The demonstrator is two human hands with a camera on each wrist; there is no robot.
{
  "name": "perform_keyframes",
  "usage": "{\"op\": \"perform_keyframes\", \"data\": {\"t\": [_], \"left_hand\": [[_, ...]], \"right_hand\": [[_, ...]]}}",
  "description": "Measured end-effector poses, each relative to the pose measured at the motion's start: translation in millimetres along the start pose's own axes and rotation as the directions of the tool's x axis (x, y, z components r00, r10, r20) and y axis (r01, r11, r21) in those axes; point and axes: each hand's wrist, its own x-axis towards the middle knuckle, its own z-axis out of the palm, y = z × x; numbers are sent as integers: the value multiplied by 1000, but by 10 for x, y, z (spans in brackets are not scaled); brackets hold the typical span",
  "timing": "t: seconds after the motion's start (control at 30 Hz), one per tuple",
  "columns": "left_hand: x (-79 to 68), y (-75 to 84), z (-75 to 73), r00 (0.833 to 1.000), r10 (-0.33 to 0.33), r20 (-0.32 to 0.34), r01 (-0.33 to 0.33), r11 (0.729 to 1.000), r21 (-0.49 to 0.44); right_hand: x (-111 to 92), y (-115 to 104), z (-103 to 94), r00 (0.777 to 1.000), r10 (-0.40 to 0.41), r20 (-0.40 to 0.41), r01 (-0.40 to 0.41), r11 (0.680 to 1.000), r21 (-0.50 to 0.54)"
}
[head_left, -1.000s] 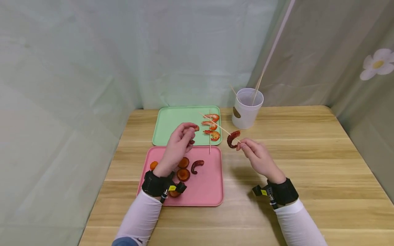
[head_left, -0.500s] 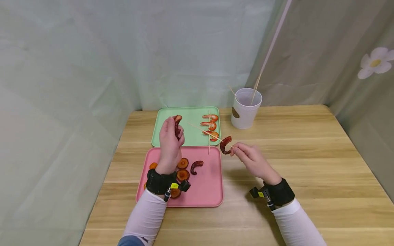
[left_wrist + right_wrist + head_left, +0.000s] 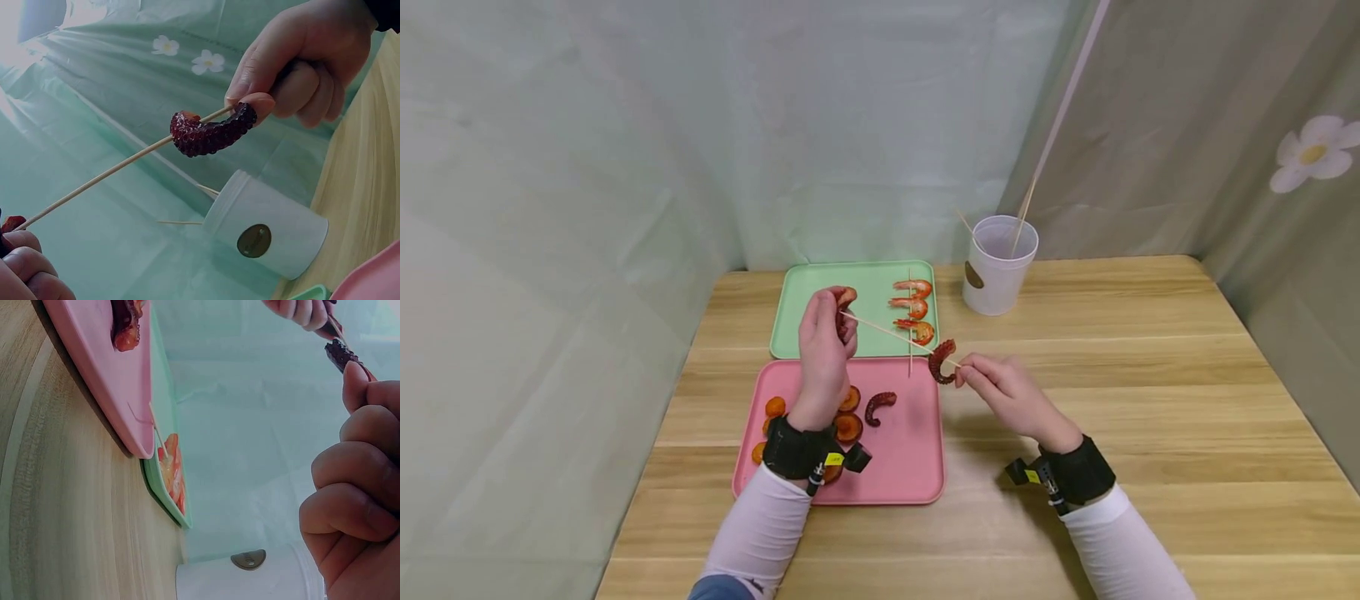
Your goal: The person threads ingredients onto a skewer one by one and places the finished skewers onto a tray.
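My right hand (image 3: 1009, 398) pinches a thin wooden skewer (image 3: 883, 328) near its lower end. Threaded on the skewer, close to those fingers, is a curled dark red octopus tentacle (image 3: 939, 361), seen large in the left wrist view as a bumpy piece (image 3: 206, 137). Over the trays my left hand (image 3: 823, 354) grips a second octopus tentacle (image 3: 847, 297), partly hidden by the fingers. The skewer's far tip reaches right to this second piece. Another octopus tentacle (image 3: 878, 406) lies on the pink tray (image 3: 902, 467).
Brown round slices (image 3: 848, 428) and small orange pieces (image 3: 775, 407) share the pink tray. Behind it, a green tray (image 3: 801, 283) holds a skewer with several shrimp (image 3: 914, 308). A white bucket (image 3: 1000, 279) with skewers stands at the back on the wooden table (image 3: 1150, 375).
My left hand has turned upright with its tentacle and come to the skewer's tip. My right hand has moved left and slightly nearer, bringing the skewer's tip to that tentacle.
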Motion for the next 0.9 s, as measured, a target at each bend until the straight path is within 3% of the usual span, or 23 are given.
{"op": "perform_keyframes", "data": {"t": [0.23, 0.33, 0.53, 0.67, 0.77, 0.9], "left_hand": [[-15, 10, 21, 999, 46, -1, -46, 998, 29], [-14, 2, 24, 994, 104, -16, -102, 991, 85], [-31, -13, 37, 955, 296, -34, -275, 920, 281], [-37, -19, 51, 935, 353, -26, -328, 893, 307], [-53, -45, 68, 932, 363, 10, -347, 883, 317], [-94, -113, 115, 932, 347, 107, -363, 878, 311]], "right_hand": [[2, -13, -2, 1000, 12, 1, -12, 1000, -5], [4, -24, -3, 1000, 14, 5, -13, 1000, -4], [11, -53, 4, 1000, 11, 22, -11, 1000, 1], [10, -70, 5, 1000, 18, 20, -18, 1000, 6], [6, -75, 6, 999, 19, 27, -19, 1000, 21], [1, -71, 13, 999, 25, 40, -27, 999, 44]]}}
